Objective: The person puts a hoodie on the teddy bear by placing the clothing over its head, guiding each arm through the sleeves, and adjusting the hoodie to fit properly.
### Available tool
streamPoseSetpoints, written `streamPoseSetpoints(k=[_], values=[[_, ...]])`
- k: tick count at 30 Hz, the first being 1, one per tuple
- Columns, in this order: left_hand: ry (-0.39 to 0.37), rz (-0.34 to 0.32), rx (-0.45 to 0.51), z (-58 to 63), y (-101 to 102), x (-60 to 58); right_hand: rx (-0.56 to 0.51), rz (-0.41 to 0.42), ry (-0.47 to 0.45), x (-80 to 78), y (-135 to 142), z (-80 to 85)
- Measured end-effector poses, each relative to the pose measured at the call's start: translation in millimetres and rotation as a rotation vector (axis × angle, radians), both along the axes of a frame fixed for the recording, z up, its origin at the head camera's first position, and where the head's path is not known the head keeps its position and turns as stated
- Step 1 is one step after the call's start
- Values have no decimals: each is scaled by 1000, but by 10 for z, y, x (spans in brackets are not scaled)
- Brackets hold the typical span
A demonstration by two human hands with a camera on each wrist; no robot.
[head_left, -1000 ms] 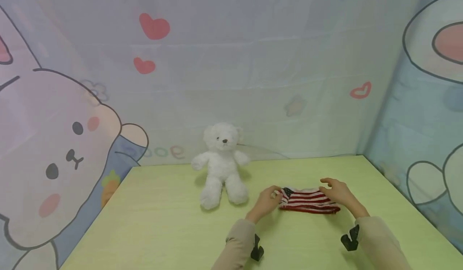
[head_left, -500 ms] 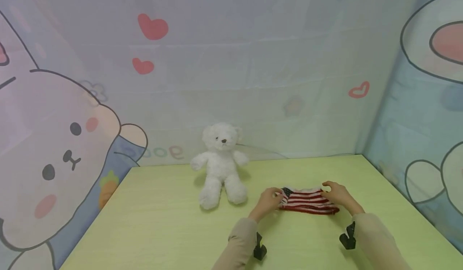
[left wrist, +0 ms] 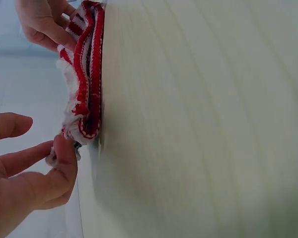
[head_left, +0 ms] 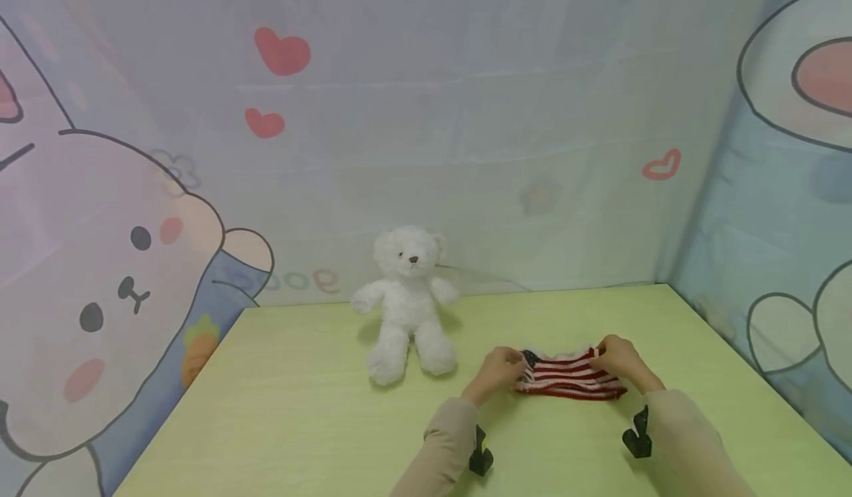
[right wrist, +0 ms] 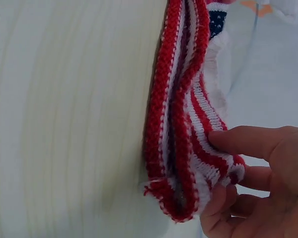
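A small knitted sweater (head_left: 569, 377), striped red and white with a navy starred patch, lies on the table in front of me. At its left end my left hand (head_left: 495, 373) pinches the knit between thumb and fingers. My right hand (head_left: 619, 360) holds the far right corner; in the right wrist view its thumb presses on the stripes and the fingers (right wrist: 256, 178) go behind the cloth. The sweater's red-edged hem (right wrist: 184, 124) faces me, its two layers slightly parted. To the left, a white plush teddy bear (head_left: 407, 305) sits facing me.
The pale green table (head_left: 279, 408) reaches back to a fabric backdrop (head_left: 426, 134) printed with hearts and cartoon animals. Similar printed cloth (head_left: 792, 223) hangs along the right side. Black mounts sit at both wrists.
My right hand has come down onto the sweater's right corner and grips it. My left hand has shifted slightly right, and the sweater's upper edge now sags between the hands. The bear stays put.
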State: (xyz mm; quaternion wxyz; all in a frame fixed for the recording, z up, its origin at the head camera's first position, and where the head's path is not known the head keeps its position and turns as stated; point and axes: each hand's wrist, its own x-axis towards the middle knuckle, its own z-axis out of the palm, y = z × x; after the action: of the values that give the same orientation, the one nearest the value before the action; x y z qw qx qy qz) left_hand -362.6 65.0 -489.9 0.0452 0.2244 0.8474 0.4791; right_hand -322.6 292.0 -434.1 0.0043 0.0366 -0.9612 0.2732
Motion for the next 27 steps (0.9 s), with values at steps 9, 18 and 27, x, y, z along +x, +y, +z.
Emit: streamPoseSetpoints(k=[9,18,27], values=[[106,113,-26,171,-135,94,1,14,6,-43,15,66],[116,191,102,494,-288,288,-79,65,2,-67,-26,172],[150,231,281,625,-445,248,-349,181,-111,-132,-137,244]])
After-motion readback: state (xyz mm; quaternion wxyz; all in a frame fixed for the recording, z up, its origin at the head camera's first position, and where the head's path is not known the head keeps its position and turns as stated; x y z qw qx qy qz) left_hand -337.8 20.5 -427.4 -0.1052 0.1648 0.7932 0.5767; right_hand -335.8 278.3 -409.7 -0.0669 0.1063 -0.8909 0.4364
